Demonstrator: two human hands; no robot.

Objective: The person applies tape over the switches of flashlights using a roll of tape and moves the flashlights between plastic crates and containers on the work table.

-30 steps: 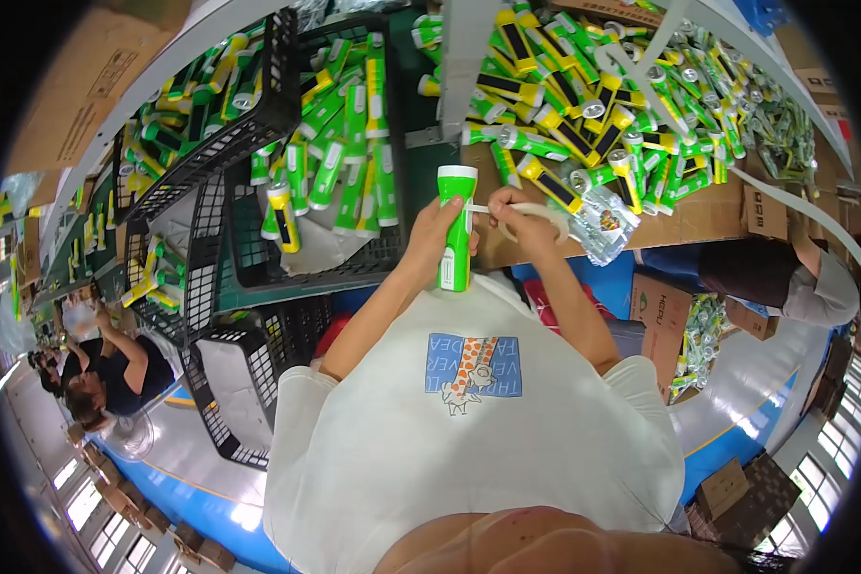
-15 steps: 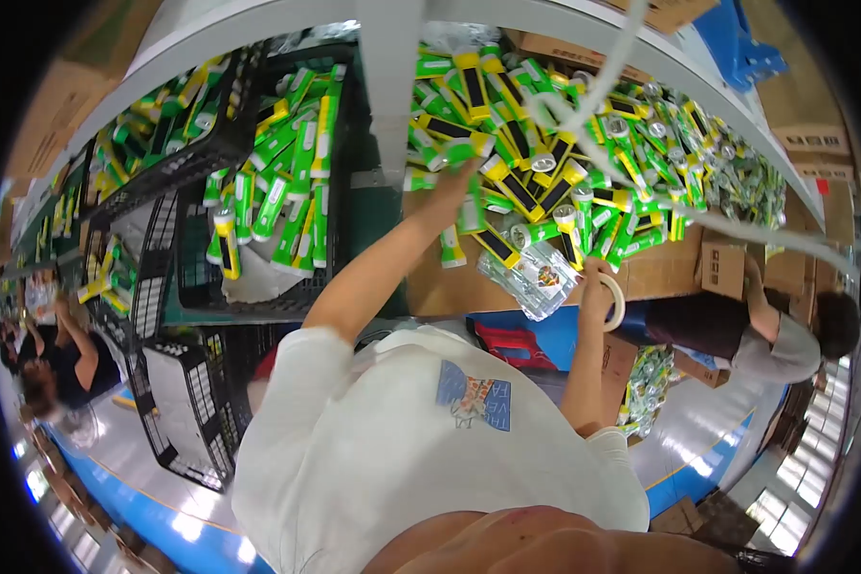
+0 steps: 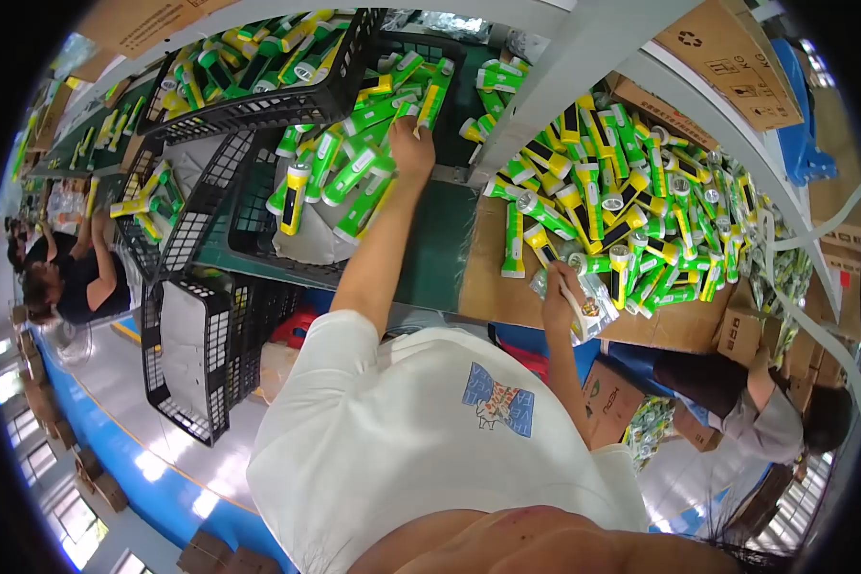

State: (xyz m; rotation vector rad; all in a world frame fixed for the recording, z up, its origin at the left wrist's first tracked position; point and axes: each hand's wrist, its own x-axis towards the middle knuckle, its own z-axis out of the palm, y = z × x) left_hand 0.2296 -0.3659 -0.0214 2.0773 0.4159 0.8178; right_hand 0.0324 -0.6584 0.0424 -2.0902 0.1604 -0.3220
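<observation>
The left hand (image 3: pixel 411 145) is outstretched well ahead of the white shirt (image 3: pixel 402 430); the right hand (image 3: pixel 560 295), curled, is nearer it.

Shiny grey floor (image 3: pixel 129 397) | blue floor band (image 3: pixel 150 494) | bright windows (image 3: pixel 75 521), lower left | green tabletop (image 3: pixel 438 239)

Green tbl (image 3: pixel 437 244): blk crate (image 3: pixel 249 212), cardbd (image 3: pixel 493 292) w/ flashlights (image 3: pixel 590 203).

Single head cam, v. wide, looks fwd & down: shirt (image 3: pixel 383 459) close below, counter (image 3: pixel 438 225) a bit farther, up top.
</observation>
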